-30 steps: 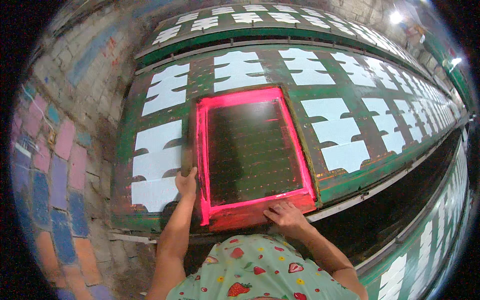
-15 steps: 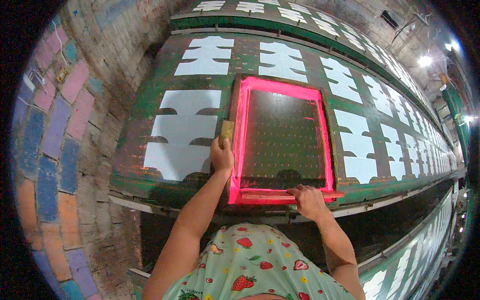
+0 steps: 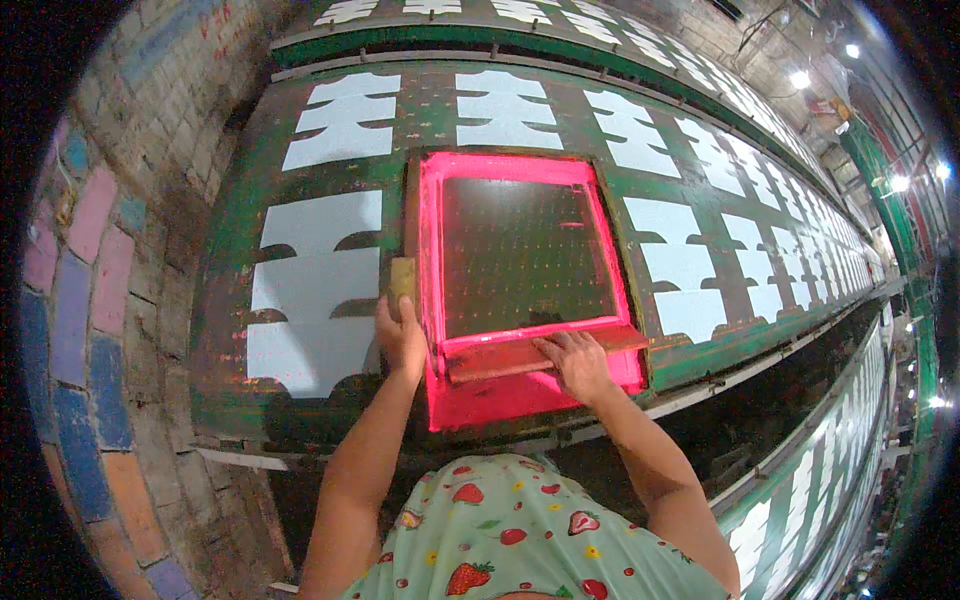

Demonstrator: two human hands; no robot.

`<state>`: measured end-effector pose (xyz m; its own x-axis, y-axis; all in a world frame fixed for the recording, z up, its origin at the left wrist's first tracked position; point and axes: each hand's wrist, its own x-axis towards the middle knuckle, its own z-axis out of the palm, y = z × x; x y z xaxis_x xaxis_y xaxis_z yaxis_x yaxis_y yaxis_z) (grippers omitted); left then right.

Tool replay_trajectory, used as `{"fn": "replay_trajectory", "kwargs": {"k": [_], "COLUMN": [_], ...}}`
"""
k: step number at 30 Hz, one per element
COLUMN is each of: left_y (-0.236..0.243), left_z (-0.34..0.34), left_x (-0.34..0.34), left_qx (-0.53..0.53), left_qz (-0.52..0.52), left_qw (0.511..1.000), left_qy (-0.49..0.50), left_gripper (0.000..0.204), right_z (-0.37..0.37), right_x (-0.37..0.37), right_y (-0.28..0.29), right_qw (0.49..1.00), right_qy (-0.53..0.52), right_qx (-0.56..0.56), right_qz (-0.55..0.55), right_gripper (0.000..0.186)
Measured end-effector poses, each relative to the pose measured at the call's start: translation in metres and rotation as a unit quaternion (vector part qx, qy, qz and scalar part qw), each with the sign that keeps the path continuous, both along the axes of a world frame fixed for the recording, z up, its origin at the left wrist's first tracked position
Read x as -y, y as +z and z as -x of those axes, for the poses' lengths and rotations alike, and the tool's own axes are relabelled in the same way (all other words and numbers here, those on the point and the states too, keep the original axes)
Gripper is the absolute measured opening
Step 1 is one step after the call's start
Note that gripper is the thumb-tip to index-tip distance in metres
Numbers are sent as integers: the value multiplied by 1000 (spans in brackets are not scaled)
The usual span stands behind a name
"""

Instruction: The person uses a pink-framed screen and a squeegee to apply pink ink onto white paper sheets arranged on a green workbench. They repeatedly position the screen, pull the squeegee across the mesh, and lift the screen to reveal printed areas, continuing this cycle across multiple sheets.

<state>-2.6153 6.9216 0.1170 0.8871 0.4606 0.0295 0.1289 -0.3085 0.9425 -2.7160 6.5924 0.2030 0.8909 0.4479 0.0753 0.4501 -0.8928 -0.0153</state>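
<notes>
A screen-printing frame (image 3: 431,225) with bright pink ink round its inner border lies flat on the long green table. Its mesh (image 3: 525,255) looks dark, with rows of tiny light dots. My left hand (image 3: 402,342) is closed round a yellowish wooden block (image 3: 402,276) at the frame's left side, thumb on top. Across the near part of the screen, my right hand (image 3: 576,364) grips a reddish squeegee (image 3: 490,358), fingers over its upper edge. Wet pink ink spreads between the squeegee and the frame's near end. White cut fabric pieces (image 3: 318,280) lie just left of the frame.
Two rows of similar white pieces (image 3: 680,260) run off to the right along the green table (image 3: 225,330). Beyond it stands another such table, and one more is at lower right. A metal rail (image 3: 240,458) edges the near side. A painted brick wall (image 3: 105,390) rises at left.
The squeegee has moved from the frame's near end a little away from me, tilting, with pink ink now showing behind it. My left hand stays on the block. The whole view has shifted.
</notes>
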Motion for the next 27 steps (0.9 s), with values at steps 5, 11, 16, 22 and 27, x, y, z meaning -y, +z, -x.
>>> {"fn": "replay_trajectory", "kwargs": {"k": [5,11,16,22,27], "left_y": [2,4,5,4,18], "left_z": [0,1,3,0,1], "left_x": [4,7,9,10,15], "left_qx": [-10,-15,58,18,13], "left_qz": [-43,-36,-78,-77,-84], "left_qw": [999,998,995,994,994], "left_qy": [31,48,36,74,68], "left_gripper": [59,49,38,36,36], "right_z": [-114,-266,-362,-443,-456], "right_x": [10,33,42,47,53], "right_y": [-6,-29,-34,-19,-24], "right_qw": [1000,999,999,999,1000], "right_qy": [-28,-7,-23,-35,-15], "right_qx": [-2,26,25,-27,8], "right_qz": [-11,24,13,10,8], "right_gripper": [57,52,44,39,30]}}
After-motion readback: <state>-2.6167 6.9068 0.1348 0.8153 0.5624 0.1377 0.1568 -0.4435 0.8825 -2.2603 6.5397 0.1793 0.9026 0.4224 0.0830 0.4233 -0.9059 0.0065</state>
